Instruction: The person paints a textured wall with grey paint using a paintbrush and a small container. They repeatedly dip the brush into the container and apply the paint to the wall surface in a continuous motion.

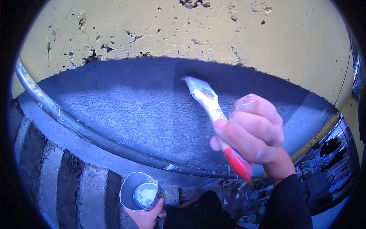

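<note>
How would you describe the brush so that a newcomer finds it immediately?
Find the blue-grey band below the pitted yellow wall. In front of it, right of centre, the right hand grips the brush, bristles pointing up and left. Its red handle end sets it apart from the grey pail in the left hand.

Floor (233, 207), lwr rt: dark, w/ pale specks & clutter. Two round pale tubs (248, 194) sit nr each other; a greenish round item (248, 219) lies nr btm edge, too blurry to ID. Mixed scraps (334, 162) further rt. Steps (90, 185), lwr L: rough grey, light/dark bands.
</note>
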The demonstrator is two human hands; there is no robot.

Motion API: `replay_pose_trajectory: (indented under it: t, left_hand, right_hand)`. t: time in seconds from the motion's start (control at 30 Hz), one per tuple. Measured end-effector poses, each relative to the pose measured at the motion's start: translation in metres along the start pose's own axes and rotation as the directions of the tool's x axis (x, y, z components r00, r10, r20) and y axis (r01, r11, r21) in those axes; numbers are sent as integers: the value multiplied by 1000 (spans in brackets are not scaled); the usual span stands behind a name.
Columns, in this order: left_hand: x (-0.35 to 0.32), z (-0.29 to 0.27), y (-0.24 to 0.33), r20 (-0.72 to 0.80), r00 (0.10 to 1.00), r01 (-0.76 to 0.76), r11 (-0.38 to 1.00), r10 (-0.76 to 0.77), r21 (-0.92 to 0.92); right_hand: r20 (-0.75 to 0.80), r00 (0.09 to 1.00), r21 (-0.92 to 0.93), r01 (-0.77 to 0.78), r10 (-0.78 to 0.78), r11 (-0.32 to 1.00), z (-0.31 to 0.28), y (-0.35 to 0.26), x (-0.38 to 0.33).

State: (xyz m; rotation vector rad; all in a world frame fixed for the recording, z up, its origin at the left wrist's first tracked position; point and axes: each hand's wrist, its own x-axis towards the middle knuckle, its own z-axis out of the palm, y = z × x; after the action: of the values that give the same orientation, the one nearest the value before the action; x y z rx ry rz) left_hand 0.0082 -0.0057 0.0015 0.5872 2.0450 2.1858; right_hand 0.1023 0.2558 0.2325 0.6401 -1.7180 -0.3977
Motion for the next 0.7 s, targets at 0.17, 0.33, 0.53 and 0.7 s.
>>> replay_pose_trajectory:
  t: [0.17, 0.33, 0.53, 0.7]
  left_hand:
    - [1, 3, -1, 35, 997, -63, 998, 63, -5]
    - [2, 2, 9, 68, 996, -48, 999, 49, -22]
    - [-2, -2, 9, 33, 999, -39, 996, 41, -75]
    - [-3, -3, 4, 65, 998, 10, 1000, -11, 5]
  right_hand:
    - [12, 998, -20, 69, -68, 997, 6, -18, 3]
    - [89, 990, -162, 125, -111, 979, 0, 3, 2]
    - [176, 984, -239, 50, -7, 970, -28, -16, -8]
    - [236, 958, -125, -134, 161, 983, -28, -40, -20]
